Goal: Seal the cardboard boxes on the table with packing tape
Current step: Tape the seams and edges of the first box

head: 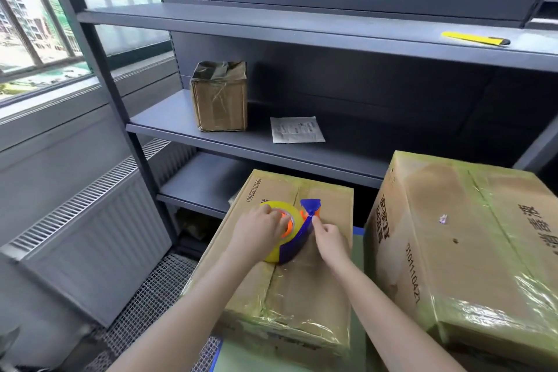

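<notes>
Tape roll (pixel 276 214) yellow, orange core; dispenser (pixel 297 243) blue. Centre box (pixel 302 290), right box (pixel 471 251) brown, black print, greenish tape. Shelving (pixel 271 21) dark grey. Knife (pixel 474 38) yellow, black tip. Surface (pixel 241 361) green. Paper (pixel 297 129) white, grey print.

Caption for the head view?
The left hand grips the tape dispenser on the cardboard box while the right hand pinches the dispenser's blue front; a larger taped box stands alongside.

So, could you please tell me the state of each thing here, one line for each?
left hand: grips the tape dispenser's roll.
right hand: pinches at the dispenser's blue frame.
tape dispenser: standing on the near box's centre seam.
near box: flaps closed, edges taped.
big box: closed, taped over.
small box: closed, taped, on shelf.
utility knife: lying on upper shelf.
paper: lying flat.
</notes>
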`<action>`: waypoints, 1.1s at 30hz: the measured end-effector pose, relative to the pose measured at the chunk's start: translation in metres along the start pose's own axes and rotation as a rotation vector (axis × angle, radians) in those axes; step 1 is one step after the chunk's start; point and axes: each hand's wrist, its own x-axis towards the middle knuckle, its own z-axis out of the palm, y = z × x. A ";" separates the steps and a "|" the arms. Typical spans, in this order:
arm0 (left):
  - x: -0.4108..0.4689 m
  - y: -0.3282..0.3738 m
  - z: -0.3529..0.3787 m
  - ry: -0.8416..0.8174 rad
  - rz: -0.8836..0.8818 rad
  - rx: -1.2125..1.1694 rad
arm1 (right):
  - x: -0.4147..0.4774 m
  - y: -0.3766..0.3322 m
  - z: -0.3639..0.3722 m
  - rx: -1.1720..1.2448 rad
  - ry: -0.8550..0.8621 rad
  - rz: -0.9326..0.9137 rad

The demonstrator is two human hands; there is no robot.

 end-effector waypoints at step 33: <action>-0.065 -0.039 0.007 -0.458 -0.628 -0.338 | 0.069 -0.035 0.009 -0.506 -0.235 -0.189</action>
